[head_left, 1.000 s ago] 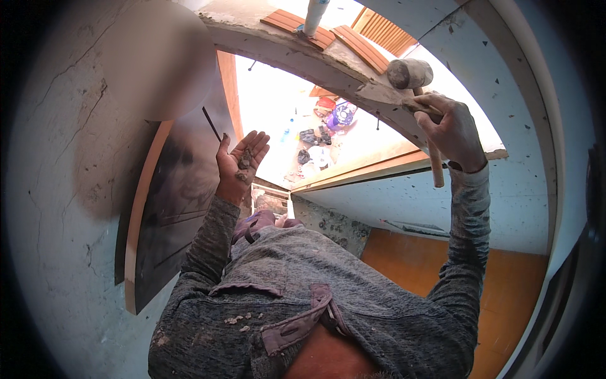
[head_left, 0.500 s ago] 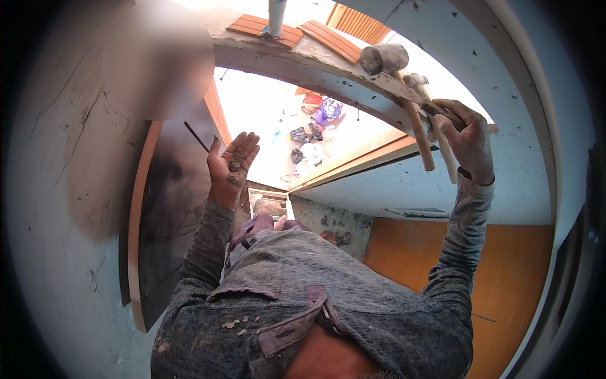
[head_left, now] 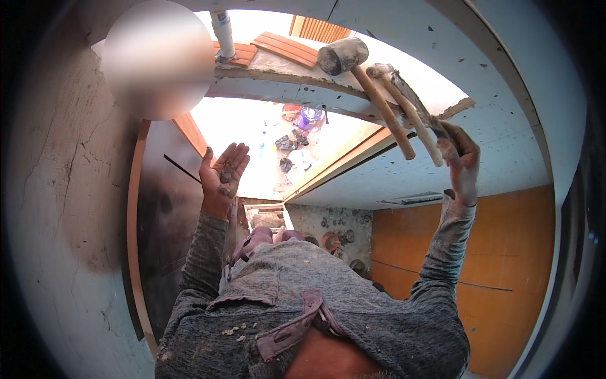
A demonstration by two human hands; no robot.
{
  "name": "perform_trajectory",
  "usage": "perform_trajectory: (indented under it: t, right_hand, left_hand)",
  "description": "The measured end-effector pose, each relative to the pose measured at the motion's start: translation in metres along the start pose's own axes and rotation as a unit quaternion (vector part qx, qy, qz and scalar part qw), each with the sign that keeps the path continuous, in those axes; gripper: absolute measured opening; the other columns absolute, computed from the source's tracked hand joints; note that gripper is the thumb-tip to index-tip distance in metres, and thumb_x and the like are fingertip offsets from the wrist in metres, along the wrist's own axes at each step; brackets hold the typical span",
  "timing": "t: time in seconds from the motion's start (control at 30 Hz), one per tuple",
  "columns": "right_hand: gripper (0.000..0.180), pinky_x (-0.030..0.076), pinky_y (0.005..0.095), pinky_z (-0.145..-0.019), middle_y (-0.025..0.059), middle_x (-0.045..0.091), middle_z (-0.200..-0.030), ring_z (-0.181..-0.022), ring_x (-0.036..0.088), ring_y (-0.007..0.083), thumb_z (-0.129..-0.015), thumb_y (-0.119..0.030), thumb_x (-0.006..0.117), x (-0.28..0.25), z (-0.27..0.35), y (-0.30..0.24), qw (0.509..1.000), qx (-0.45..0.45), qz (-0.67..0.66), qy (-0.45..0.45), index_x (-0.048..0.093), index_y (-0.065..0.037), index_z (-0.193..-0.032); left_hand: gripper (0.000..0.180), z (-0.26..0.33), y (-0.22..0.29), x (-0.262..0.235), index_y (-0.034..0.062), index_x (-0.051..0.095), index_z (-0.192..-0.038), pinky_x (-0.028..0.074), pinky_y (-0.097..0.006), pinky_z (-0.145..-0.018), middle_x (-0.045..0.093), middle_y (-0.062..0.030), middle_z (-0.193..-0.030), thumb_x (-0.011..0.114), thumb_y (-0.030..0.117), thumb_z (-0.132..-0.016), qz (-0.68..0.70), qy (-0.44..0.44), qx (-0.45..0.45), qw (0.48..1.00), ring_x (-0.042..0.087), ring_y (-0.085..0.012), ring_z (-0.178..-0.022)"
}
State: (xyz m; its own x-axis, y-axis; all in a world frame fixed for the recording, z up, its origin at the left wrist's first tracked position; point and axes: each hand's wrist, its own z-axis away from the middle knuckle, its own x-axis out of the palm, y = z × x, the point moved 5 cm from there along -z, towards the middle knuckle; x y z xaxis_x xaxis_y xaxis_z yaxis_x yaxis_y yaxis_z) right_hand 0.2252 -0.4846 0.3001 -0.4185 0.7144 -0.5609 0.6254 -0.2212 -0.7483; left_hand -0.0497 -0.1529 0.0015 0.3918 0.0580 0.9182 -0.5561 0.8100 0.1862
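My left hand [head_left: 221, 179] is raised palm up with its fingers stretched out, and several grey lumps of mortar [head_left: 225, 179] lie on the palm. In my right hand [head_left: 459, 158], the fingers are closed round the end of a narrow, mortar-smeared trowel [head_left: 411, 96]. The trowel's blade points up and left, over the ledge [head_left: 278, 86]. Just beside it, a smaller hammer [head_left: 409, 112] rests with its wooden handle hanging over the ledge's edge. Left of that lies a mallet [head_left: 344, 55] with a thick dark head, its handle also overhanging.
Reddish-brown slatted boards [head_left: 285, 49] and a white pipe [head_left: 222, 35] are on the ledge. Below me are a ladder [head_left: 268, 207] and buckets [head_left: 330, 240]. A dark door [head_left: 167, 221] stands at left, an orange-brown panel [head_left: 461, 252] at right. Bags [head_left: 291, 140] lie on the bright floor beyond.
The view has shifted, so the ledge and its tools sit further left. My right hand has lowered slightly, and more of the trowel's blade shows. My left hand still bears the mortar lumps.
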Motion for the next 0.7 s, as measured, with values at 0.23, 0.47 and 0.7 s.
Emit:
perform_trajectory:
  t: [0.23,0.47,0.7]
  right_hand:
    - [0.038,0.048,0.0233,-0.078,0.0013,0.069,-0.097,-0.087,0.058,0.0077,-0.082,-0.016,0.082,0.03,0.062,0.022,0.989,0.058,-0.135,0.024,0.07,0.001,-0.114]
    - [0.033,0.049,0.0256,-0.079,0.0021,0.069,-0.097,-0.088,0.06,0.0099,-0.081,-0.009,0.082,0.112,0.155,0.104,0.948,0.231,-0.214,-0.054,0.068,0.0,-0.109]
    - [0.023,0.039,0.0249,-0.048,-0.0032,0.059,-0.073,-0.056,0.049,0.0047,-0.091,-0.021,0.074,0.162,0.282,0.251,0.907,0.365,-0.208,0.019,0.069,-0.002,-0.104]
  left_hand:
    - [0.064,-0.03,-0.022,0.016,-0.016,0.047,-0.135,0.041,-0.051,-0.117,0.055,-0.0319,-0.136,0.051,0.039,-0.104,-0.045,-0.05,-0.038,0.997,0.051,-0.0422,-0.134]
    - [0.063,-0.084,-0.048,0.033,-0.0156,0.036,-0.144,0.034,-0.05,-0.122,0.043,-0.0332,-0.149,0.052,0.029,-0.103,-0.057,-0.102,-0.076,0.99,0.041,-0.0419,-0.142]
    - [0.048,-0.124,-0.078,0.064,-0.0091,0.05,-0.136,0.041,-0.049,-0.116,0.056,-0.0233,-0.139,0.054,0.025,-0.103,-0.057,-0.194,-0.038,0.979,0.051,-0.0378,-0.134]
